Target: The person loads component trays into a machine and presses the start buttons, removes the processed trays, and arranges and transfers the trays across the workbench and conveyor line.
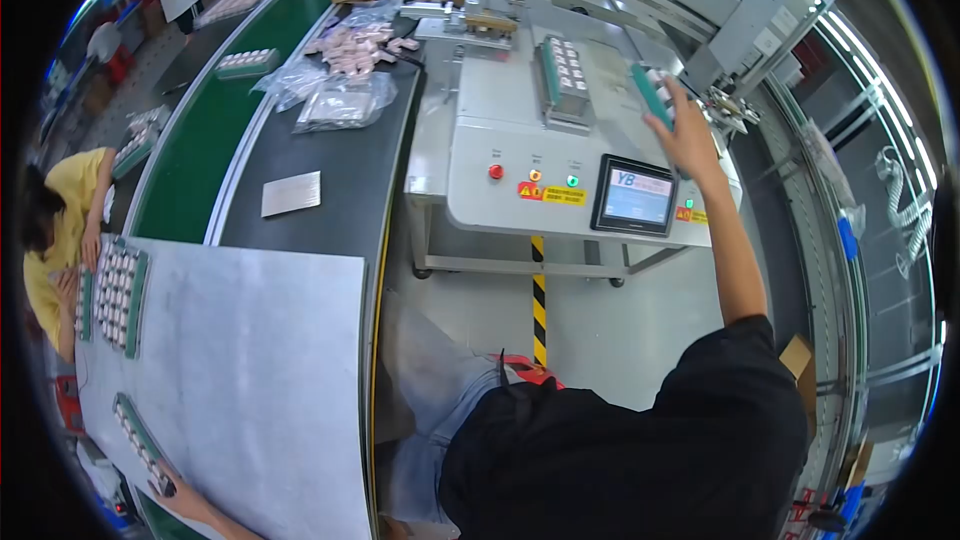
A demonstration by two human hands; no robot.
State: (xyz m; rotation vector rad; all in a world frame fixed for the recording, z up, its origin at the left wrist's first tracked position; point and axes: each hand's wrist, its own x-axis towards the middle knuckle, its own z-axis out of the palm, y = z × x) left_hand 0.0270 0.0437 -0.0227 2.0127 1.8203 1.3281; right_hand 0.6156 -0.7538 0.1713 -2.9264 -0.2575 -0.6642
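Observation:
My right hand [688,130] is closed on a green tray [650,95] with pale parts, over the right side of the machine table. My left hand [180,495] lies at the lower end of another green tray [137,430] with a row of pale parts, on the white board at the lower left; its fingers curl round that end. A third green tray with pale parts [567,75] sits in a metal fixture on the machine, left of my right hand.
A touchscreen [636,197] and buttons [496,171] line the machine's front. A co-worker in yellow [70,200] handles trays at the white board's [250,340] far left. Bagged pink parts [355,48] and a metal plate [291,194] lie on the dark bench. A green conveyor [200,140] runs alongside.

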